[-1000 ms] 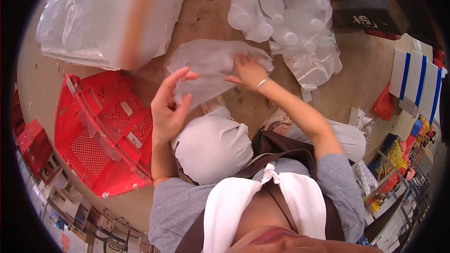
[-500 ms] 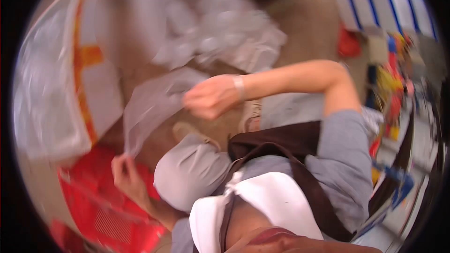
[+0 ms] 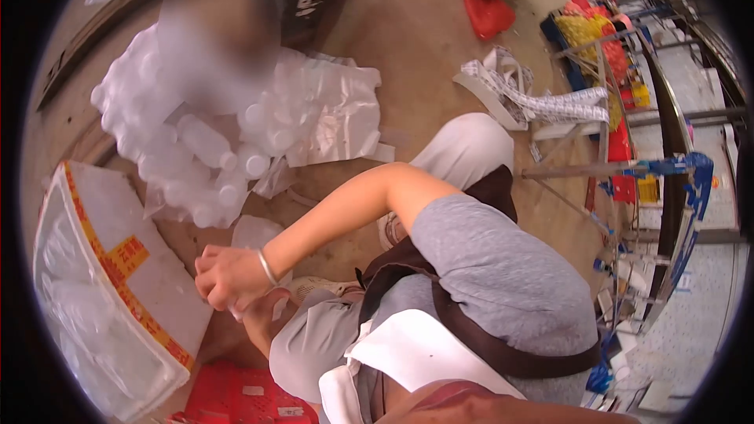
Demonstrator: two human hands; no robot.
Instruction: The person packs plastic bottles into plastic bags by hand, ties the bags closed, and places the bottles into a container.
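My right hand (image 3: pixel 228 276), with a white band at its wrist, has its fingers curled in front of my left hand (image 3: pixel 263 314). The two hands meet beside the white foam box. Behind my right forearm shows a thin, translucent plastic bag (image 3: pixel 255 232), bunched up; small pale bits of it appear at the fingers. My left fingers are mostly hidden, with the thumb raised. Past the hands lies a plastic-wrapped pack of white bottles (image 3: pixel 173 157), torn open, one bottle (image 3: pixel 206 141) on its side on top.
The foam box (image 3: pixel 149 243) with orange tape and clear wrap stands at left. A red crate (image 3: pixel 236 392) sits below it. Patterned white strapping (image 3: pixel 550 102), a red bag (image 3: pixel 487 14) and a metal rack (image 3: pixel 573 173) are at right. A blurred patch covers the top.
My hands, apart before with the clear plastic bag stretched between them, have come together near the foam box. The view has turned, bringing the bottle pack further left.
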